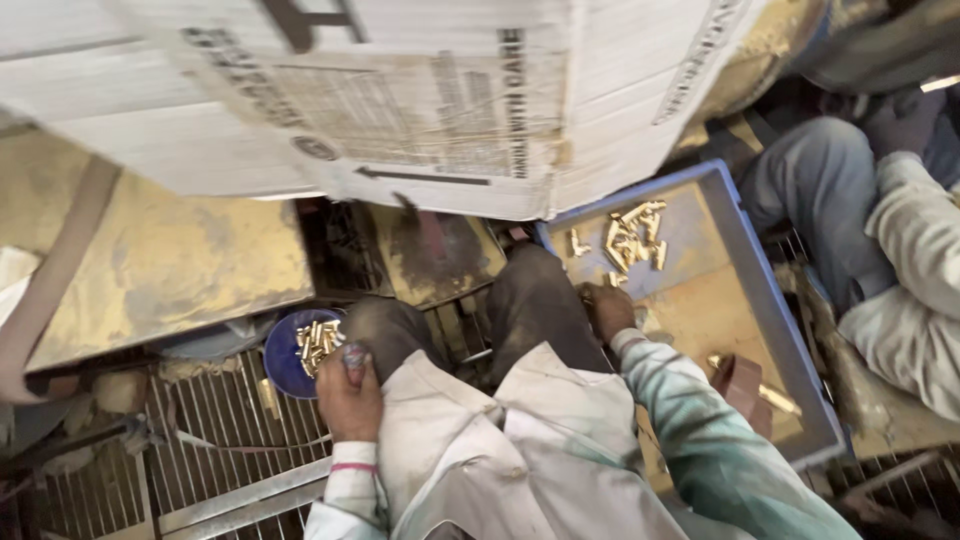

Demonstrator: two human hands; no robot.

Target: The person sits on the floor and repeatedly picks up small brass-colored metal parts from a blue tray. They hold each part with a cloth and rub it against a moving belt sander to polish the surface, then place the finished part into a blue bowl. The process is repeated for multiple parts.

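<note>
Dusty blue tray (745, 270) of brass pieces (632, 240) over metal grating (220, 420).

A seated person in dusty grey trousers looks down past their knees. The left hand (349, 393), closed around a small object, hovers at the rim of a small round blue bowl (283, 352) holding short brass tubes (318, 343). The right hand (607, 310) rests on the dusty floor of a shallow blue plastic tray (775, 300), just below a loose cluster of brass pieces (633, 240). A large white printed cardboard carton (400, 100) fills the top. Another person's pale sleeve (915, 250) sits at right.
</note>
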